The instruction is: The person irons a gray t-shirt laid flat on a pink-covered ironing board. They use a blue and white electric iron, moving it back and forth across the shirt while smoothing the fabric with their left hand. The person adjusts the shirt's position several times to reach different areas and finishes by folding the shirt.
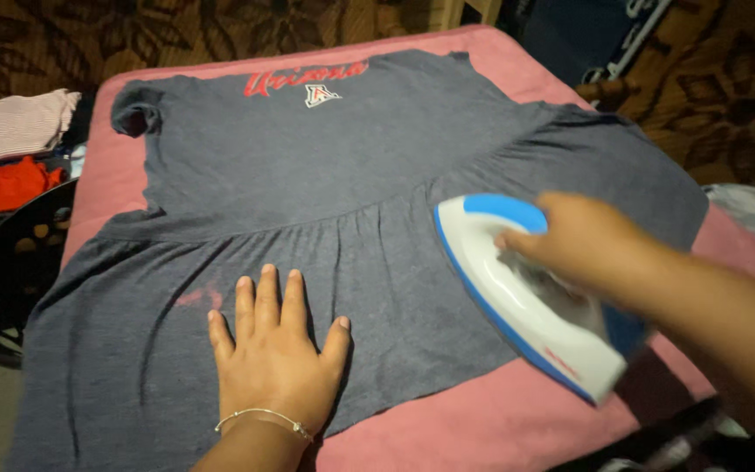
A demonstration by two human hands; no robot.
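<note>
A grey-blue dress [308, 175] with red lettering near its collar lies spread over a pink padded surface [500, 419]. My left hand [273, 350] presses flat on the gathered skirt, fingers spread, a thin bracelet on the wrist. My right hand [587, 240] grips the handle of a white and blue clothes iron [517, 297], which rests on the skirt's right side, its tip pointing away from me.
A dark laundry basket [2, 280] stands at the left with orange and striped clothes [10, 157] piled beside it. Patterned brown carpet surrounds the pink surface. A dark blue object [587, 35] lies at the top right.
</note>
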